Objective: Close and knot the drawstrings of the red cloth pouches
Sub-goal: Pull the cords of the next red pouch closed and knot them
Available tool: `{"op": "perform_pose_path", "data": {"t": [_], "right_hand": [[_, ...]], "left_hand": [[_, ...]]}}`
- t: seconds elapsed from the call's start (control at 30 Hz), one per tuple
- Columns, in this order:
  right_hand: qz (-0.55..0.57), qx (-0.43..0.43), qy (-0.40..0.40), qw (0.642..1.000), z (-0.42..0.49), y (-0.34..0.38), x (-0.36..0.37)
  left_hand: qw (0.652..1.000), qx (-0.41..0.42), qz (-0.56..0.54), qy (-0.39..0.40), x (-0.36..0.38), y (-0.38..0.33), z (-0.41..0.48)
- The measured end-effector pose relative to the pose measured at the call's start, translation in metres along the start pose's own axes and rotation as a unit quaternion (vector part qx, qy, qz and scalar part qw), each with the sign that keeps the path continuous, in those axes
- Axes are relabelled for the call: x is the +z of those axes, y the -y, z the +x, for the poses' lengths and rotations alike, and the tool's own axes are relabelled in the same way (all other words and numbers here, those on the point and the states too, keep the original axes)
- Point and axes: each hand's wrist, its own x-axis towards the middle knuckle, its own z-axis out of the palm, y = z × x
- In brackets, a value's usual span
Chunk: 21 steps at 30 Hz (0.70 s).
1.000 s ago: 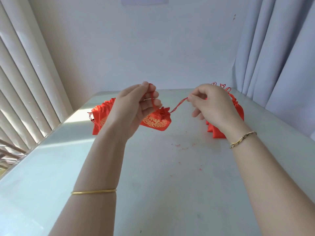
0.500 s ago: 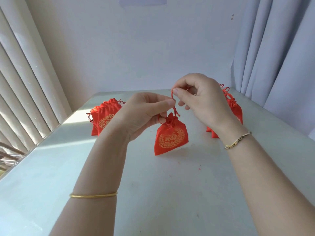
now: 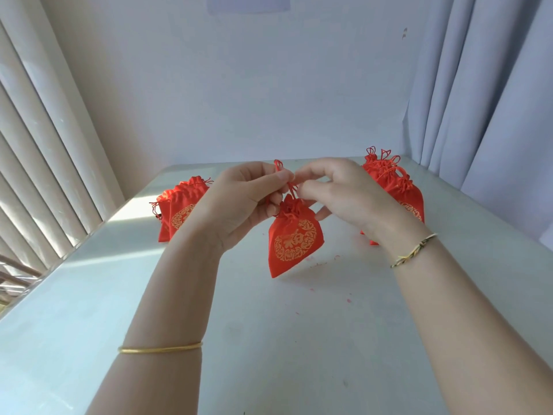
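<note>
While left hand (image 3: 239, 203) and right hand (image 3: 347, 196) pinch the drawstring (image 3: 279, 166), the pouch (image 3: 294, 244) is well inside table (image 3: 269, 339) edges.

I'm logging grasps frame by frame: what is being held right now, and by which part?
The red pouch, by its drawstrings: the left hand and the right hand both pinch them just above its gathered neck.

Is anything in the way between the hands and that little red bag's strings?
Nothing visible does. The left hand and the right hand both pinch the drawstring directly, just above the gathered neck of the red pouch.
</note>
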Motion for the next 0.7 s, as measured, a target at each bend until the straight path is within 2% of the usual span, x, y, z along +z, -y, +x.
{"op": "perform_pose_path", "data": {"t": [0.07,0.27,0.4,0.47,0.6,0.7], "right_hand": [[-0.016,-0.006,0.012,1.0,0.001,-0.003,0.003],[-0.001,-0.053,-0.038,0.998,0.001,-0.001,-0.003],[-0.011,-0.07,0.017,0.997,-0.003,0.001,-0.006],[0.001,-0.064,0.033,0.997,-0.003,-0.001,-0.004],[0.106,-0.011,0.029,0.994,0.003,-0.006,-0.002],[0.077,-0.006,0.045,0.996,0.003,-0.01,-0.002]], "left_hand": [[1.0,0.003,-0.006,0.004,0.0,0.0,0.0],[0.999,-0.012,-0.028,-0.015,-0.003,0.001,-0.001],[0.998,-0.018,-0.05,-0.035,-0.002,0.0,-0.001],[0.999,-0.02,-0.032,-0.034,-0.001,0.001,-0.001],[0.999,-0.02,0.016,-0.027,0.001,0.002,-0.001],[0.994,0.027,0.1,-0.035,0.006,0.003,-0.002]]}}
